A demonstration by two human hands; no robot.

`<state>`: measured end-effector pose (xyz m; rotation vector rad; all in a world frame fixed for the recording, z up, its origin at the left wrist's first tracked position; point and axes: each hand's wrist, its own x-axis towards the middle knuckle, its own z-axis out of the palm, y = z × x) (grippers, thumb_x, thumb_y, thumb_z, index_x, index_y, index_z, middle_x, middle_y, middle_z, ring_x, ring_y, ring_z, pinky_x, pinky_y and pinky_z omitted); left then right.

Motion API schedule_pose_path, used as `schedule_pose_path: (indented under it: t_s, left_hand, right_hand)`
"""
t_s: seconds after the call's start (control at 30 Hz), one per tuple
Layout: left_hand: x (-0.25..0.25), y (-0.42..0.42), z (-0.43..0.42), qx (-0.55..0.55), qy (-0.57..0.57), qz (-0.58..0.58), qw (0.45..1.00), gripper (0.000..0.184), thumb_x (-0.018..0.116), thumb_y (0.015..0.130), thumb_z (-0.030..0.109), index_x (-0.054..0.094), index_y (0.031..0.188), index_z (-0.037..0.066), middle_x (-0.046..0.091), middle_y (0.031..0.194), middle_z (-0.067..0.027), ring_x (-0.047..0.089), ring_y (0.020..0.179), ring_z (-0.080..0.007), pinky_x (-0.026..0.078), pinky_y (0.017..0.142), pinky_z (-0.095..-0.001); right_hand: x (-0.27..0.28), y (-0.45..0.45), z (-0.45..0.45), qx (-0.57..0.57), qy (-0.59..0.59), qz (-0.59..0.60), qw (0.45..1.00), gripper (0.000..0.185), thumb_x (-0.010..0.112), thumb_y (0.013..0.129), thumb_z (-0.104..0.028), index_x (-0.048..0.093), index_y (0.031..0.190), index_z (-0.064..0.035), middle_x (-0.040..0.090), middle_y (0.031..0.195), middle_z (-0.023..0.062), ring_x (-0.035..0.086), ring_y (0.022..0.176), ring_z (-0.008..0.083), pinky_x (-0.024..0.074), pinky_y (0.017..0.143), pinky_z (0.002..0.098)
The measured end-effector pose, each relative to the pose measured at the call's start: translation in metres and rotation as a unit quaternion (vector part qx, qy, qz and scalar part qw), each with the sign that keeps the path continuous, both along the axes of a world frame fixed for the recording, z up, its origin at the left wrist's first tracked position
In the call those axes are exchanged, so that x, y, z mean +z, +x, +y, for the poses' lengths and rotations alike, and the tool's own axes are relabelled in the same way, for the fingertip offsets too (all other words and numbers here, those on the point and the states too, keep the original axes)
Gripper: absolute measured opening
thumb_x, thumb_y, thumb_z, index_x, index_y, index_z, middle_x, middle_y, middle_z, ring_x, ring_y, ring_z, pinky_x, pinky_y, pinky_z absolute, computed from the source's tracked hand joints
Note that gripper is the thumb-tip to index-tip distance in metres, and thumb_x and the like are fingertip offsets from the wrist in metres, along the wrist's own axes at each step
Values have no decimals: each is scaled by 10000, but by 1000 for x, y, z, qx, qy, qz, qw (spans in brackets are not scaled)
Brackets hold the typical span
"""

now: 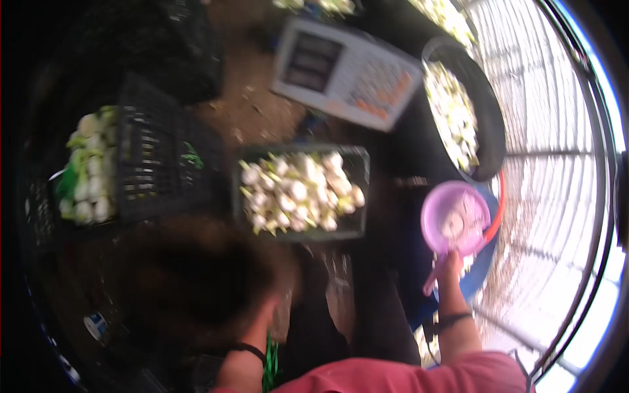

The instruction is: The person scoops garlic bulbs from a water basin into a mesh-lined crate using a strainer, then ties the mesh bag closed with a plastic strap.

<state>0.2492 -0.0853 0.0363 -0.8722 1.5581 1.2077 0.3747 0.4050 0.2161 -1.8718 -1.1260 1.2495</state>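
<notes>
A right hand [450, 263] holds a pink bowl [428, 214] near its lower rim, over a blue tub [483, 272] at the right, its grip closed on the plastic. The left hand [269, 305] shows only in part beside a dark, blurred shape [196, 281] — whether its fingers are spread, closed or holding anything, one cannot tell. Beyond, a dark crate [358, 224] bears a heap of white bulbs [298, 191] with green stems, a pale device [354, 72] resembling a scale behind it. More bulbs fill a large black tub [488, 124] just above the bowl and a crate at the left [105, 164], beside a dark slatted panel [154, 160].

With a single hand seen on the bowl, a loose hold or a turn of the wrist could tip it and spill anything inside; its far edge could also knock the black tub's rim if raised carelessly. Bulbs on top of the central heap look likely to roll off if the crate is bumped.

Motion blur softens the bowl's contents, leaving a pale round patch inside unreadable — possibly the base itself. The scale-like device's markings cannot be read, the blue tub lies partly under bowl and arm, and the upper bulb piles are cut off by the frame.
</notes>
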Motion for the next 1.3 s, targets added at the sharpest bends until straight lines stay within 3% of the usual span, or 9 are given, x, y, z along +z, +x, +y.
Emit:
schedule_pose_path:
  t_s: [0.13,0.67,0.77,0.83,0.93,1.0,1.13,1.27,1.3]
  left_hand:
    - [15,-18,8,-65,13,2,998,516,551,850,143,345,1323,145,535,1056,-74,577,853,-175,470,724,-310]
    - [25,-6,114,-287,-49,-29,956,452,498,893,143,361,1324,153,549,1115,-77,571,932,-179,465,772,-314]
    - [38,4,161,-304,-45,-16,952,443,489,900,136,368,1326,139,545,1133,-86,570,946,-182,463,789,-311]
    - [44,17,189,-315,-48,-10,948,439,485,902,130,371,1327,131,543,1139,-91,570,950,-182,462,797,-306]
    - [38,39,219,-346,-47,-18,937,425,482,905,119,387,1319,116,537,1147,-100,570,957,-177,461,802,-290]
    - [21,52,225,-320,52,-49,945,420,479,905,109,392,1316,108,530,1158,-108,569,971,-176,462,806,-283]
    - [17,78,275,-351,63,-50,933,431,476,893,90,392,1315,91,525,1173,-113,567,998,-187,453,841,-295]
    - [26,94,290,-375,37,-32,926,435,489,884,90,399,1309,82,530,1168,-112,568,996,-187,449,845,-295]
    - [25,94,287,-373,36,-31,927,435,489,884,90,399,1309,82,530,1168,-112,568,996,-187,449,845,-295]
  right_hand:
    - [-32,109,45,23,96,-280,955,249,576,728,-157,575,877,42,594,759,99,560,615,180,463,555,315]
    - [-99,361,96,-125,49,-356,925,404,605,722,-183,574,1046,56,641,971,181,629,880,275,483,776,350]
    - [-80,343,110,-247,24,-480,841,561,630,732,-129,427,1233,22,570,1125,190,580,979,321,445,854,378]
    - [-71,322,121,82,271,-665,691,607,632,722,-89,377,1269,-20,516,1180,194,503,1082,342,402,909,389]
    - [-104,254,131,265,213,-334,879,363,608,730,-20,553,1087,-51,581,1054,156,547,1008,321,422,882,388]
    - [-152,225,135,411,54,-269,870,411,597,736,-86,545,1144,-76,574,1121,158,552,1034,315,438,880,381]
    - [-229,202,149,488,-38,-440,753,538,576,710,-110,464,1236,-101,553,1122,171,541,1048,340,444,893,388]
    - [-250,210,158,509,-188,-403,737,555,642,678,-151,483,1206,-95,575,1082,157,570,997,327,463,866,384]
    - [-243,222,159,471,-174,-271,821,558,674,661,-135,489,1185,-85,587,1048,132,584,959,290,474,845,364]
